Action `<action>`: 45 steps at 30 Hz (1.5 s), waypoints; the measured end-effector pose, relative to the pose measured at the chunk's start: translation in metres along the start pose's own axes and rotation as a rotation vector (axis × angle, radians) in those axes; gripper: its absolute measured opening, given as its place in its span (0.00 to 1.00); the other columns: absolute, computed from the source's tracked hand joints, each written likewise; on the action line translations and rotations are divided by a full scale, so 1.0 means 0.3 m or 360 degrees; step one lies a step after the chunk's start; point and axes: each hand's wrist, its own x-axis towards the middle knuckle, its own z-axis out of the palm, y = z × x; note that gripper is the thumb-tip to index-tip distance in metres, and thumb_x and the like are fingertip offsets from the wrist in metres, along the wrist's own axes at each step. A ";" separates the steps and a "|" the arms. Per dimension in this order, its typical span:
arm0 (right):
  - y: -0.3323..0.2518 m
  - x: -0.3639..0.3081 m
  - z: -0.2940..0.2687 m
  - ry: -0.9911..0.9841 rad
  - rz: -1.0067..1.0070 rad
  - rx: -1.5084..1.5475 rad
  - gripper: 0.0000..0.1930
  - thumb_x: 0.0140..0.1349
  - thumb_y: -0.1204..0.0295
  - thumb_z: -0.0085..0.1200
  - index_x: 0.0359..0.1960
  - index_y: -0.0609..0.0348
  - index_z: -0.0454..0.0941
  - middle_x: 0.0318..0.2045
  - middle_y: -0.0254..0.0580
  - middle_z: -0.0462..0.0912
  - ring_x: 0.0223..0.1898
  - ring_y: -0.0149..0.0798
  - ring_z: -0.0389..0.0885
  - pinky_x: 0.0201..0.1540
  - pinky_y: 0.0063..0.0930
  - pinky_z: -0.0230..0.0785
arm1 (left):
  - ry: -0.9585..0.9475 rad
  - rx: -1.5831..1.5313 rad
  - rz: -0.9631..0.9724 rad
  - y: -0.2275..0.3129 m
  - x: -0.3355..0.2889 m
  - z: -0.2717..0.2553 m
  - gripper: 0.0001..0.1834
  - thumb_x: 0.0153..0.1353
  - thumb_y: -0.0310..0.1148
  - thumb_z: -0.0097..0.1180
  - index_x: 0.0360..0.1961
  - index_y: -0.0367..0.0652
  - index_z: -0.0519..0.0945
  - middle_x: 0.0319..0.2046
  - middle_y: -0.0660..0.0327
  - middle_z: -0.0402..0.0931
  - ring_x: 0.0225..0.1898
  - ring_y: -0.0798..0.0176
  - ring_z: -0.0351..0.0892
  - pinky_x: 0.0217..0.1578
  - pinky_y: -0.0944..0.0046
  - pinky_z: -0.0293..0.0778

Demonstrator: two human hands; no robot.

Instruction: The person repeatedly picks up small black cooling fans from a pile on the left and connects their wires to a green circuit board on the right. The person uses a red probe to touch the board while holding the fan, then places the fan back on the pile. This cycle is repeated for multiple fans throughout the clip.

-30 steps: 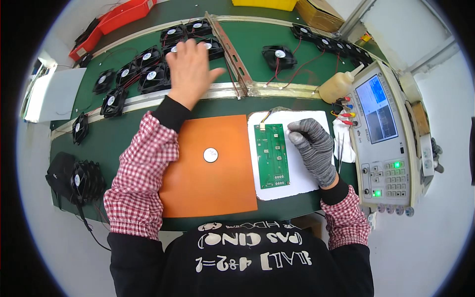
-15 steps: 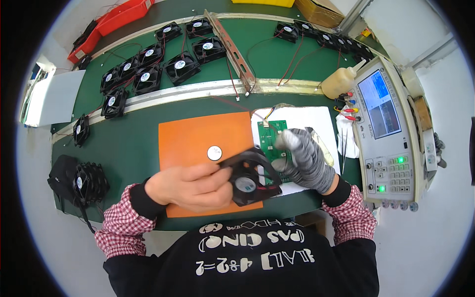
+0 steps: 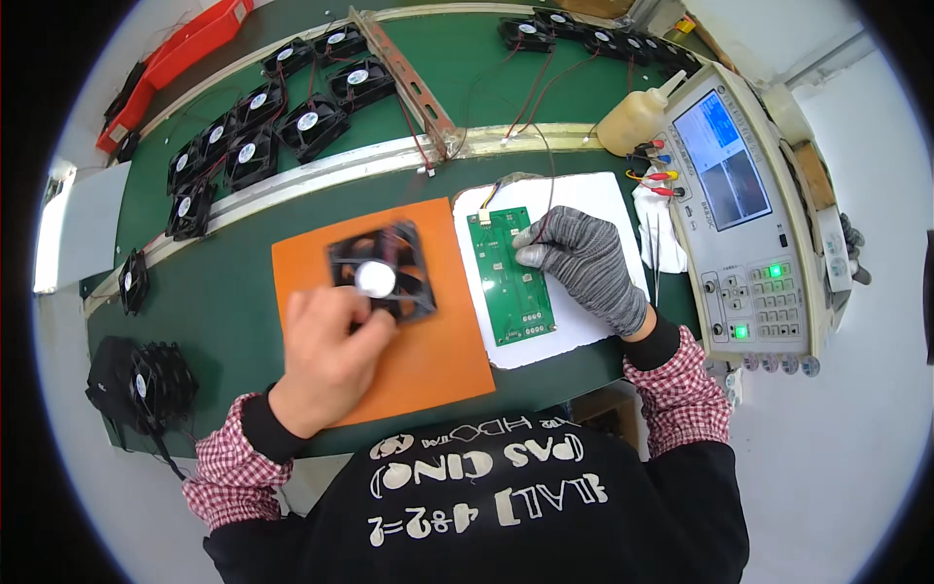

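Note:
A square black cooling fan (image 3: 416, 304) with a bright round centre is over the orange mat (image 3: 438, 365), slightly smeared by motion. At the fan's near left corner is my bare left hand (image 3: 336, 355), its fingers curled and thumb against the frame; its exact hold is partly hidden. My right hand (image 3: 589, 263), in a grey striped glove, pinches a thin dark wire (image 3: 552, 170) with thumb and forefinger. These fingertips are over the right edge of a green circuit board (image 3: 501, 282), which lies on a white sheet (image 3: 593, 331) with a small cable plugged in at its far end.
To the right stand a test instrument (image 3: 744, 224) with a lit screen and a yellowish squeeze bottle (image 3: 632, 122). Several fans (image 3: 309, 122) sit beyond the metal rail (image 3: 321, 173), divided by a slotted metal bar (image 3: 409, 83). More fans (image 3: 161, 380) are stacked at left.
The fan has gone from between my hands to the left, onto the orange mat area, turned more face-up. My right hand has come off the fan and now pinches the wire. The whole view has shifted.

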 end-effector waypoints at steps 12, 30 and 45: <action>0.014 0.025 -0.005 -0.0177 -0.0643 -0.0367 0.10 0.48 0.83 0.60 0.34 0.57 0.82 0.31 0.41 0.81 0.36 0.44 0.81 0.42 0.35 0.74 | -0.0363 -0.0466 -0.0373 -0.016 0.068 0.060 0.60 0.28 0.46 0.80 0.65 0.39 0.64 0.58 0.49 0.65 0.59 0.43 0.63 0.58 0.47 0.59; 0.044 0.012 0.003 -0.0079 -0.0484 -0.0243 0.08 0.50 0.79 0.65 0.33 0.57 0.83 0.31 0.40 0.79 0.38 0.44 0.80 0.43 0.37 0.74 | -0.0019 -0.0727 0.0001 0.046 0.121 -0.260 0.55 0.42 0.66 0.69 0.56 0.23 0.70 0.43 0.44 0.77 0.39 0.49 0.79 0.45 0.56 0.72; 0.041 0.020 -0.003 -0.0139 -0.0472 -0.0233 0.07 0.50 0.78 0.65 0.33 0.55 0.83 0.32 0.40 0.79 0.38 0.45 0.80 0.43 0.36 0.75 | -0.0741 -0.3228 -0.0571 0.062 0.049 -0.236 0.44 0.51 0.53 0.69 0.59 0.30 0.69 0.55 0.44 0.73 0.51 0.46 0.76 0.52 0.51 0.72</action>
